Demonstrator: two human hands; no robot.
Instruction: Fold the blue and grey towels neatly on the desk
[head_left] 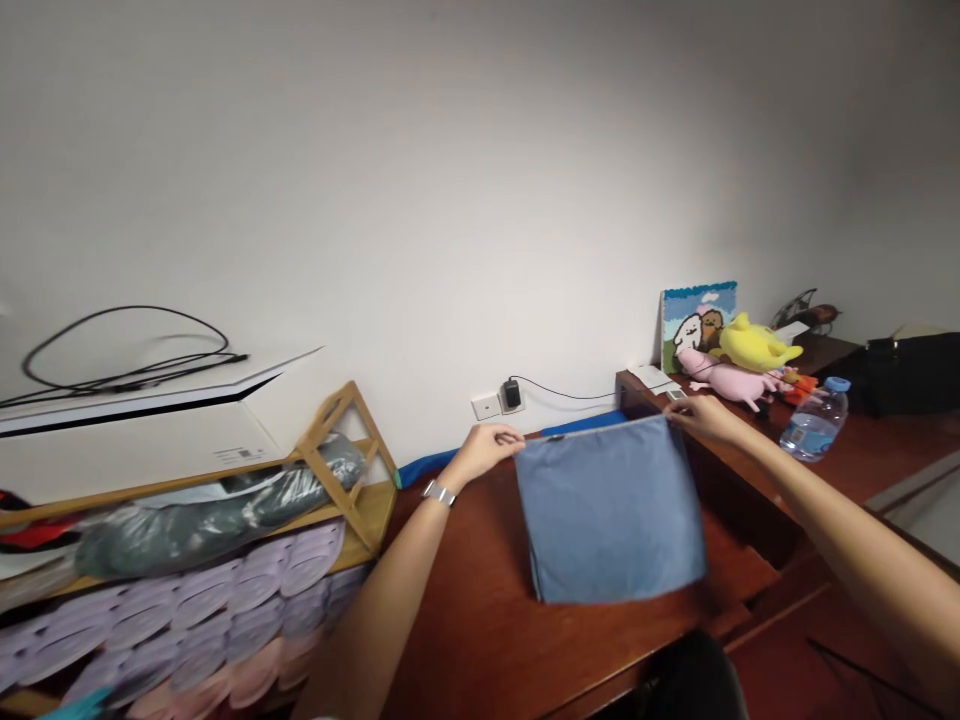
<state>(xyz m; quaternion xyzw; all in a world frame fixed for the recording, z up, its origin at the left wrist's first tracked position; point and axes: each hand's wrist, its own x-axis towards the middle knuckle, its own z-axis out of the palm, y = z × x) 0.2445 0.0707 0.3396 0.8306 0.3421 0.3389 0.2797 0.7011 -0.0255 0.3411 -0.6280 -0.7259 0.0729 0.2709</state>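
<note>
A square blue-grey cushion cover (611, 515) hangs by its two upper corners above the reddish-brown wooden desk (465, 620). Its top edge shows a pale strip that looks like a zipper, with a small dark tag near the left end. My left hand (487, 450), with a metal watch band (439, 492) at the wrist, pinches the upper left corner. At the upper right corner, the fingers of my right hand (703, 417) are closed on the fabric. The cover hangs nearly flat, and its right side is slightly blurred.
Left stands a wooden rack (352, 470) with lilac slippers (255, 580) and a white box (150, 450). A plugged-in charger (511, 393) sits on the wall. Plush toys (754, 345), a picture (697, 325) and a water bottle (816, 422) stand on the raised right part.
</note>
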